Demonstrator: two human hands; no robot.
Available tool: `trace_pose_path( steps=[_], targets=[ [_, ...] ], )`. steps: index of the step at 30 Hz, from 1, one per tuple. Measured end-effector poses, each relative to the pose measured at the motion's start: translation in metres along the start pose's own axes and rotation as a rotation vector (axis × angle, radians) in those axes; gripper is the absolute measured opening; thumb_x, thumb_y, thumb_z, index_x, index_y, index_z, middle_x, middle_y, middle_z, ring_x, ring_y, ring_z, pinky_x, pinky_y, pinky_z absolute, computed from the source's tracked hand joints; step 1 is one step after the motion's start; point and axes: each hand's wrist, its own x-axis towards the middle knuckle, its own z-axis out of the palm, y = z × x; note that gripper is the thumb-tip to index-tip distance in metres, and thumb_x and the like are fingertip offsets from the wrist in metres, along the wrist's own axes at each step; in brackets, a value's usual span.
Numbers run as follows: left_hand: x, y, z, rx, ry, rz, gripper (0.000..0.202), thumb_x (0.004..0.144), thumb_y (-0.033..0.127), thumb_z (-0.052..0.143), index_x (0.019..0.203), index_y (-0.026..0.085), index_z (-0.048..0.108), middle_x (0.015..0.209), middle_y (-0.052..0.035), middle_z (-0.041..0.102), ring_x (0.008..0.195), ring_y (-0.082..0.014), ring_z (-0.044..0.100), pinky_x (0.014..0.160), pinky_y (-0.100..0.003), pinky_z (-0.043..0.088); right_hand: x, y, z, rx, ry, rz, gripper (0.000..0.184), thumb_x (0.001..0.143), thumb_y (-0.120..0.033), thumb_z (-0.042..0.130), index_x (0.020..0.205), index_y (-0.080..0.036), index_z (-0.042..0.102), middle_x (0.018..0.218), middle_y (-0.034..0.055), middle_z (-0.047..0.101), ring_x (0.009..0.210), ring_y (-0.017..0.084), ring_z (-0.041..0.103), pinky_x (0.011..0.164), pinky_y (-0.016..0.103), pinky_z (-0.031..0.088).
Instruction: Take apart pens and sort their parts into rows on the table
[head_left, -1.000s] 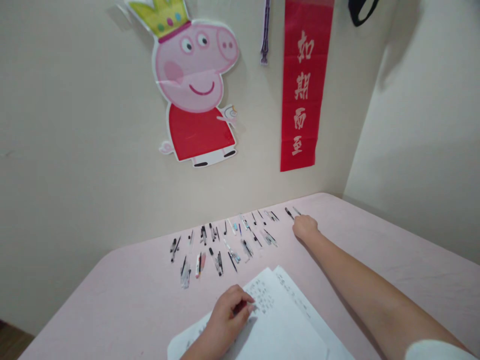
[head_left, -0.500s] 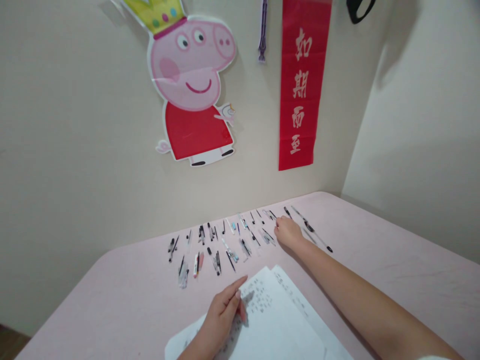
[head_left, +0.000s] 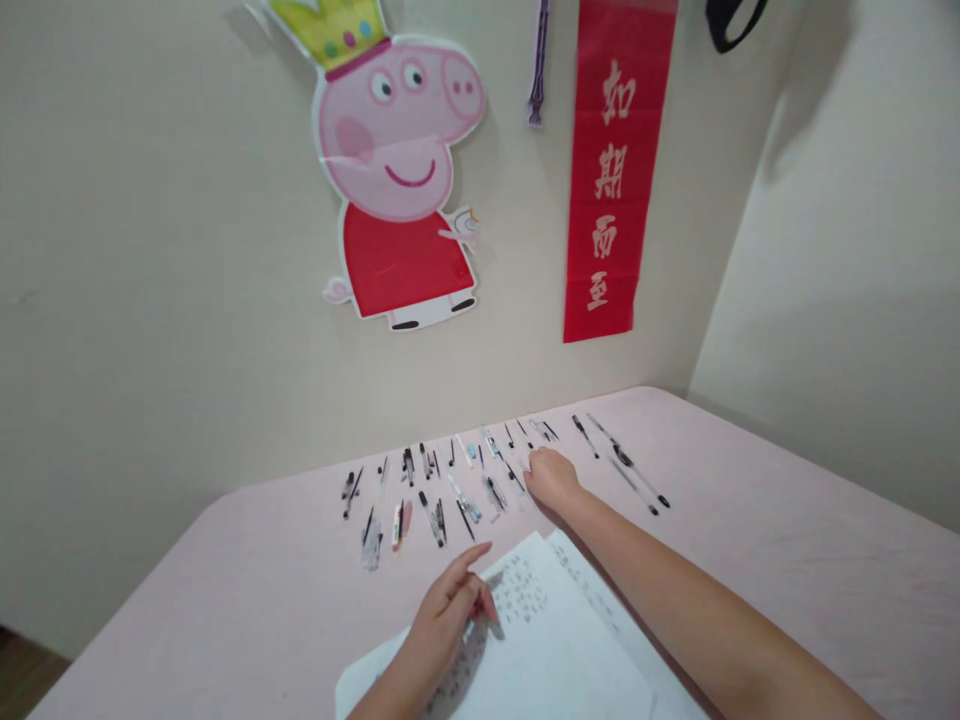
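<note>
My left hand [head_left: 454, 605] hovers at the left edge of written white papers [head_left: 570, 650], its index finger stretched out, the others loosely bent, with nothing in it. Farther away, my right hand [head_left: 553, 480] reaches down to the right end of rows of taken-apart pens. Its fingers are curled together and their tips are hidden, so what they hold cannot be made out. Just left of it lie a thin black refill [head_left: 514, 475] and a clear-and-black pen bunch [head_left: 495, 492]. Beyond it is a small group of pen parts [head_left: 545, 431].
Several pen parts lie in two rows on the pink table [head_left: 187, 600]. Right of my right hand are a black pen [head_left: 586, 436] and long clear pens [head_left: 634, 484]. Behind the table, the wall bears a cartoon pig cutout [head_left: 405, 200] and a red banner [head_left: 619, 200].
My right hand has moved left and slightly nearer, now covering pen parts that showed beside it. The fingers of my left hand have spread a little. The view has shifted slightly.
</note>
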Motion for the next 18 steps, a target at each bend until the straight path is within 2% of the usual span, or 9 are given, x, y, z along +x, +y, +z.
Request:
trace_pose_path(
  steps=[2,6,12,15,18],
  targets=[
    [-0.002,0.004,0.001,0.009,0.021,-0.019,0.051,0.083,0.032,0.045,0.128,0.009,0.051,0.059,-0.0028,0.065,0.061,-0.0163,0.052,0.066,-0.032,0.037,0.000,0.000,0.002,0.013,-0.005,0.017,0.023,0.084,-0.023,0.052,0.095,-0.011,0.067,0.102,0.0168,0.066,0.097,0.026,0.060,0.078,0.030,0.042],
    [-0.007,0.010,0.001,-0.079,0.053,-0.068,0.050,0.077,0.024,0.042,0.122,0.008,0.056,0.059,-0.0046,0.067,0.061,-0.0176,0.053,0.066,-0.033,0.038,-0.002,0.003,0.001,0.069,-0.008,0.053,0.019,0.082,-0.023,0.053,0.089,-0.012,0.068,0.098,0.0153,0.067,0.092,0.024,0.062,0.074,0.029,0.042],
    [-0.003,0.008,-0.002,-0.184,0.046,-0.062,0.041,0.066,0.021,0.055,0.105,0.013,0.068,0.071,-0.0069,0.070,0.066,-0.0161,0.057,0.063,-0.027,0.039,-0.012,0.006,-0.005,0.248,-0.003,0.075,0.019,0.083,-0.029,0.053,0.077,-0.015,0.064,0.085,0.0090,0.067,0.077,0.018,0.060,0.063,0.025,0.038],
    [0.000,0.006,-0.001,-0.207,0.086,-0.082,0.032,0.067,0.027,0.065,0.097,0.016,0.070,0.077,-0.0066,0.068,0.064,-0.0139,0.057,0.059,-0.024,0.040,-0.023,-0.004,-0.007,0.373,-0.033,0.035,0.020,0.085,-0.028,0.051,0.075,-0.015,0.062,0.074,0.0037,0.064,0.068,0.014,0.057,0.057,0.022,0.036],
    [-0.001,0.008,0.000,-0.208,0.142,-0.082,0.036,0.067,0.038,0.073,0.096,0.017,0.071,0.086,-0.0083,0.068,0.066,-0.0136,0.058,0.060,-0.024,0.042,-0.038,-0.024,-0.014,0.489,-0.089,-0.046,0.017,0.084,-0.025,0.052,0.075,-0.015,0.061,0.064,-0.0016,0.059,0.061,0.011,0.053,0.054,0.020,0.035]
  ],
)
